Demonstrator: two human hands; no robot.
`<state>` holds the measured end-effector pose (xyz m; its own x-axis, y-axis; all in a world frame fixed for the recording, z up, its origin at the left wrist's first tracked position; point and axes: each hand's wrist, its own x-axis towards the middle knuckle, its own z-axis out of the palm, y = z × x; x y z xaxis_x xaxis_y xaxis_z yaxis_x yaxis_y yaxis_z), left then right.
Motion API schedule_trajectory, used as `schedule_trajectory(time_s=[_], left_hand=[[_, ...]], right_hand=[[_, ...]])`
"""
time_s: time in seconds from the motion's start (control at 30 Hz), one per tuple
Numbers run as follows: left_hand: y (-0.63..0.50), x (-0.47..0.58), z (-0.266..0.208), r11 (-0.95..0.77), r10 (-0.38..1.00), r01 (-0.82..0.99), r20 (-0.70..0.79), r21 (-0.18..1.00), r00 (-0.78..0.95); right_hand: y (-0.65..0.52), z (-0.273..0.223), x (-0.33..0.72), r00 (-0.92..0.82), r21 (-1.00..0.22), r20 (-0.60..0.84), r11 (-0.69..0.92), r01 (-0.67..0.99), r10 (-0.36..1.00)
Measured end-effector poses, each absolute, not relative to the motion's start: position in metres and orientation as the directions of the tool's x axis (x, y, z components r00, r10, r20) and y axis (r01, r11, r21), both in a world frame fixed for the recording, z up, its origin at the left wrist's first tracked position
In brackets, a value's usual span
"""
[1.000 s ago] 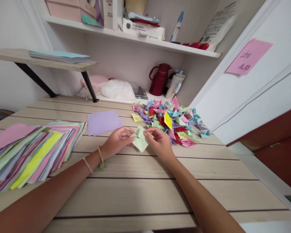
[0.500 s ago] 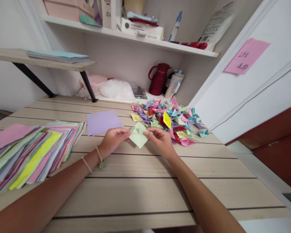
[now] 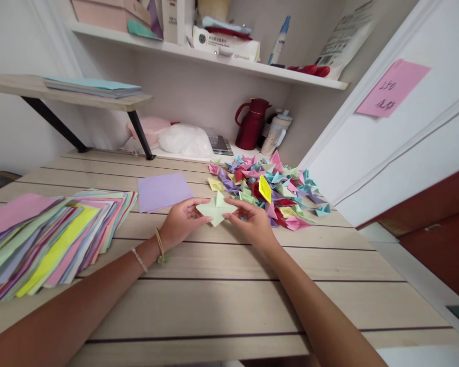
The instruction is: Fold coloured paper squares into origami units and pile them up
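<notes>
A pale green piece of folded origami paper (image 3: 216,210) is held up over the table between my two hands. My left hand (image 3: 181,220) pinches its left side, thumb in front and fingers behind. On the opposite side my right hand (image 3: 252,220) grips it the same way. A small flap stands up at the paper's top middle, and a point hangs down at the bottom. Just beyond my right hand lies a heap of folded paper boats (image 3: 275,186) in many colours. Lilac paper sheets (image 3: 164,191) lie flat beyond my left hand.
Fanned stacks of coloured paper (image 3: 57,239) cover the table's left side. A small raised shelf (image 3: 99,102) on black legs holds more paper. At the back stand a dark red jug (image 3: 251,125), a pale tumbler (image 3: 276,133) and a white plastic bag (image 3: 185,140).
The green paper has gone from a flat diamond to a wider shape with a raised flap on top. Both thumbs have shifted lower on its front.
</notes>
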<state>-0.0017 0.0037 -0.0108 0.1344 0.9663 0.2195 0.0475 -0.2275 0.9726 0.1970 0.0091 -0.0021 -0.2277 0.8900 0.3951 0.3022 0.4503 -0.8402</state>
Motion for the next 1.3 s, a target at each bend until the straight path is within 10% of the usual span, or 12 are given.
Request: schedule_trajectory(time_s=[0.17,0.43,0.83,1.3], left_hand=[[0.002,-0.004,-0.008,-0.313,0.948,0.298,0.316,0.902,0.039],[0.0,-0.003,-0.002,-0.172,0.968,0.034,0.163,0.985,0.189],[-0.005,0.0,-0.001,-0.295,0.947,0.225,0.253,0.929,0.195],[-0.013,0.001,0.002,-0.52,0.852,0.432,0.412,0.737,0.323]], right_hand=[[0.007,0.002,0.197,-0.216,-0.735,0.485,0.529,0.425,0.847],[0.002,0.001,0.191,-0.257,-0.864,0.348,0.415,0.285,0.902],[0.003,-0.006,0.19,-0.25,-0.795,0.355,0.431,0.426,0.901],[-0.006,0.004,0.19,-0.379,-0.39,0.412,0.536,0.749,0.829]])
